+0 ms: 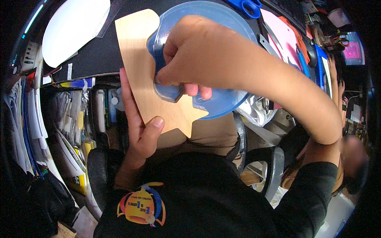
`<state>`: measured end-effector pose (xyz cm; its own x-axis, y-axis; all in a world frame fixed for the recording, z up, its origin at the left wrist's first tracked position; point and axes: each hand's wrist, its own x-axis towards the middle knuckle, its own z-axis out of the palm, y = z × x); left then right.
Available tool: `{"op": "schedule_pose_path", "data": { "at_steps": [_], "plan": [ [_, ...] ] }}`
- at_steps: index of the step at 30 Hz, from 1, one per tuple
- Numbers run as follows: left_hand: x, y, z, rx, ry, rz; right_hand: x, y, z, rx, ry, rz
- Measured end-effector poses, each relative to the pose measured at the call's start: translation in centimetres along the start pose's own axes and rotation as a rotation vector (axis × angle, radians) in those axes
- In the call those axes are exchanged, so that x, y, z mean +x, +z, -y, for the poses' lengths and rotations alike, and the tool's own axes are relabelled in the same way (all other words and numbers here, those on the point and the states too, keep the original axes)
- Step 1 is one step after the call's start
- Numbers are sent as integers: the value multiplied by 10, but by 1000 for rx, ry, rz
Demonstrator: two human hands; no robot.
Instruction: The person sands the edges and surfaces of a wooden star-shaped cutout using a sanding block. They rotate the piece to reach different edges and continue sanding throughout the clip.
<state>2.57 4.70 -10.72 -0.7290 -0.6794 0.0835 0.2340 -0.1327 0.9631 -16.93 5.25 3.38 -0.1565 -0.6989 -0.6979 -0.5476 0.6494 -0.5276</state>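
Note:
A pale wooden piece (137, 59) with a rounded upper end, a curved cut-out in its right side and a star-shaped lower end stands tilted before me. My left hand (143, 133) grips its lower left edge, thumb across the front and fingers behind. Against the cut-out lies a large round clear bluish plastic plate (234, 43); its edge follows the wood's curve. My right hand (190, 55) reaches over the plate, fingers curled inward beside the cut-out. Its thumb is close to the wood's inner edge; what it pinches, if anything, is hidden.
On the black desk (89, 53) lie a white rounded sheet (73, 29), blue-handled scissors (250, 7) and pink paper (278, 27). Papers and folders (71, 123) fill shelves at left. A crumpled clear bag (256, 109) is below the plate. Another person's arm (333, 75) shows at far right.

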Motion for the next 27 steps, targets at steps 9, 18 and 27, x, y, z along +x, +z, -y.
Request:
{"op": "schedule_pose_path", "data": {
  "at_steps": [9,18,27],
  "plan": [
    [0,1,0,-100,-30,14,0,-6,5,54,35,15],
    [-2,2,-7,0,-62,14,5,8,-3,-153,-179,-29],
    [0,3,-7,33,-26,-8,11,6,-12,-538,-501,-85]
  ]
}}
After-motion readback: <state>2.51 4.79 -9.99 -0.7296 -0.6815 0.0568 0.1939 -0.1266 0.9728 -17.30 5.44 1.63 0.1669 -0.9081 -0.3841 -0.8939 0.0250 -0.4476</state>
